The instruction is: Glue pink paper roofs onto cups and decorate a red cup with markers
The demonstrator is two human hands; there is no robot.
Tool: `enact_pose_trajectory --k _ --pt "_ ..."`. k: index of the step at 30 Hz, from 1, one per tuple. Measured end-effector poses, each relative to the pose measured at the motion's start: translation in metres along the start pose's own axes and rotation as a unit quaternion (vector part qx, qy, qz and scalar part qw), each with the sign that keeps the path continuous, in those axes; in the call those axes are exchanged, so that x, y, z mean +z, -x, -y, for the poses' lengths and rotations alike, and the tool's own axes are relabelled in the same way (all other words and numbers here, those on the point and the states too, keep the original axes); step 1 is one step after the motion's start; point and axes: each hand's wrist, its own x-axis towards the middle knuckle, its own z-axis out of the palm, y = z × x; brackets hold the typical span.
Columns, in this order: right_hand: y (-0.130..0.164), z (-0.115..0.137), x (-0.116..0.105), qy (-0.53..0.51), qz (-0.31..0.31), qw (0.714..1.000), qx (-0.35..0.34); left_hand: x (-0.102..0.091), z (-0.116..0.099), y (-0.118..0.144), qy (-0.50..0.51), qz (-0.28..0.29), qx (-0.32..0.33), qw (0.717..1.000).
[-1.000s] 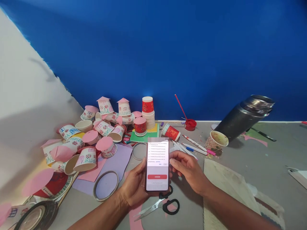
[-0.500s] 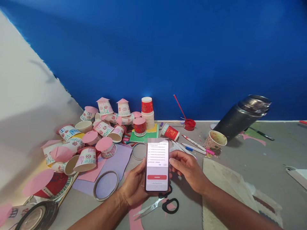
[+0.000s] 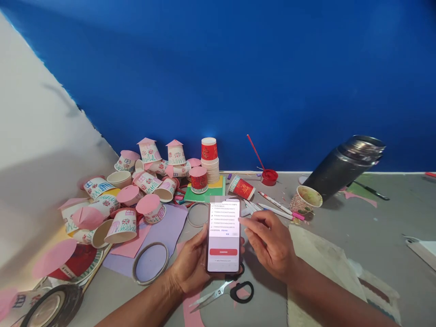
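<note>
A smartphone (image 3: 223, 243) with a lit screen lies upright in my left hand (image 3: 192, 256), whose thumb and fingers are wrapped round its sides. On the screen are rows of numbers and a red button. My right hand (image 3: 272, 243) holds nothing. Its index finger points at the phone's right edge near the rows, and the thumb is apart below it. Whether the fingertip touches the glass I cannot tell. Below the phone lie scissors (image 3: 243, 292) with black handles, partly hidden by the phone, over strips of pink paper (image 3: 192, 313).
Many decorated paper cups (image 3: 122, 227) with pink roofs crowd the left. A cup stack (image 3: 213, 171) stands on green paper (image 3: 204, 194). Markers (image 3: 272, 210), a patterned cup (image 3: 306, 200), a tilted dark flask (image 3: 335, 168) and a cloth (image 3: 316, 272) lie right. Tape rolls (image 3: 150, 263) are at left.
My right hand has come away from the phone's right side, and its index finger now reaches over to the screen's edge. My left hand keeps the phone in the same place.
</note>
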Motion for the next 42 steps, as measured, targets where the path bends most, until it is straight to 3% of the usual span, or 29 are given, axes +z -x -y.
enact_pose_trajectory --k 4,10,24,35,42 --pt "0.0003 -0.0033 -0.0014 0.055 0.011 0.998 -0.038 -0.0015 0.0004 0.0005 -0.006 0.006 0.001 1.000" --pt "0.0007 -0.0066 -0.0022 0.101 0.015 0.992 -0.078 -0.0022 0.0008 0.0002 -0.011 -0.030 -0.006 0.999" --pt "0.0019 -0.0074 -0.0008 0.134 0.038 0.986 -0.094 0.0023 0.0020 -0.0004 -0.022 -0.025 0.003 0.999" --pt "0.0002 -0.0086 -0.0042 0.070 0.001 0.993 -0.093 0.0067 -0.0009 0.0007 -0.013 -0.037 -0.002 0.999" --pt "0.0009 -0.0098 -0.0071 0.027 0.043 0.986 -0.157 0.0054 -0.0069 -0.0003 0.030 -0.032 -0.009 0.999"
